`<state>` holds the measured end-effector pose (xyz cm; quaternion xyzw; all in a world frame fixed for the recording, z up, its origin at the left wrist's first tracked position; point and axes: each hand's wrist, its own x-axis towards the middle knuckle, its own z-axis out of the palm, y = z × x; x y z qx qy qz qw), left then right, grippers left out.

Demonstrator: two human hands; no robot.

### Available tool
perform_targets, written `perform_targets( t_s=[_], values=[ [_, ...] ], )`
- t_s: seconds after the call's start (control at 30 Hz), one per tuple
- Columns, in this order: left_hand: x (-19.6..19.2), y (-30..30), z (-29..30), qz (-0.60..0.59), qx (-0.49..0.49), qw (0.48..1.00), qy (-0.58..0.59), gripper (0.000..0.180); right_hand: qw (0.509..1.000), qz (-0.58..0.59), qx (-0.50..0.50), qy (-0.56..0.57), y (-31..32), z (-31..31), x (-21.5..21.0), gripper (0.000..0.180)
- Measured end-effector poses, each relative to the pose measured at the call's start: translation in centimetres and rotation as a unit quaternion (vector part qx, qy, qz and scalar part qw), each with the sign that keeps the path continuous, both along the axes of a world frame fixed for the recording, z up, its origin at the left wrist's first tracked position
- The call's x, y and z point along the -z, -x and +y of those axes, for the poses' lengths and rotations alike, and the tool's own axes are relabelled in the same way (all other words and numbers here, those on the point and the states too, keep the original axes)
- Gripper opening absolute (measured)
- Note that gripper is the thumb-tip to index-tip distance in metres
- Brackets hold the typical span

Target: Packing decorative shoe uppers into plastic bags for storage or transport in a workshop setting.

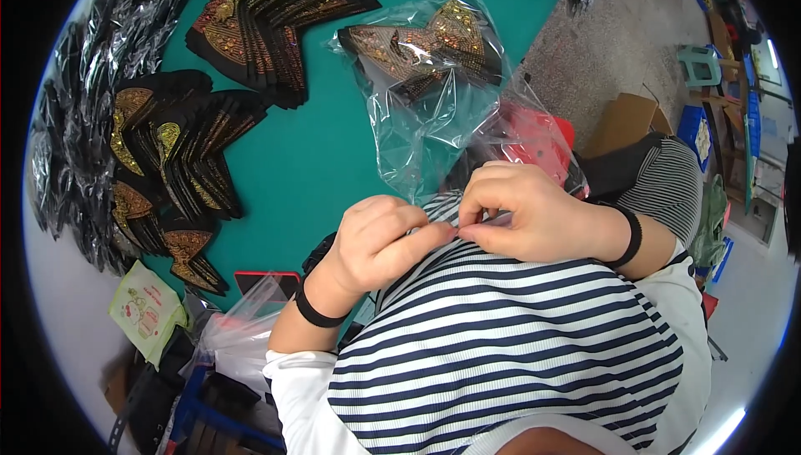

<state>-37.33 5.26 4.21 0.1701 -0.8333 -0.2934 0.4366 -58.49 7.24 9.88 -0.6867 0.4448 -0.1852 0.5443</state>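
My left hand (375, 242) and my right hand (534, 217) meet in front of my striped top, thumbs and fingertips pinched together. Something thin and pale shows under the curled fingers of the right hand, too small to make out. Just beyond the hands, a clear plastic bag (409, 125) lies crumpled on the green table (292, 150). At the bag's far end is a black appliqué piece (434, 46) covered in gold and copper sequins. Whether the fingers touch the bag is hidden.
Fanned stacks of similar sequined pieces (267, 17) lie at the far left, more (192, 150) nearer. Black pieces in shiny plastic (92, 105) pile along the left edge. A red plastic object (542, 134) sits beside the bag. A green wipes packet (148, 309) is at lower left.
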Motion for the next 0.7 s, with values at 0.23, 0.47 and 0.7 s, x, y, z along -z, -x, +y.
perform_targets(
  t_s=[0.23,0.47,0.7],
  values=[
    [-0.06,0.15,0.33,-0.002,-0.051,0.998,-0.039,0.032,0.996,-0.014,0.003,0.092,0.45,0.11,0.23,0.011],
    [0.24,0.32,0.04,0.03,-0.001,0.998,0.047,0.026,0.993,-0.013,0.018,0.114,-0.36,0.2,0.12,0.015],
    [-0.51,0.57,0.53,-0.017,-0.047,0.998,-0.043,0.03,0.99,0.012,0.028,0.134,-0.01,0.4,0.15,0.014]
  ],
)
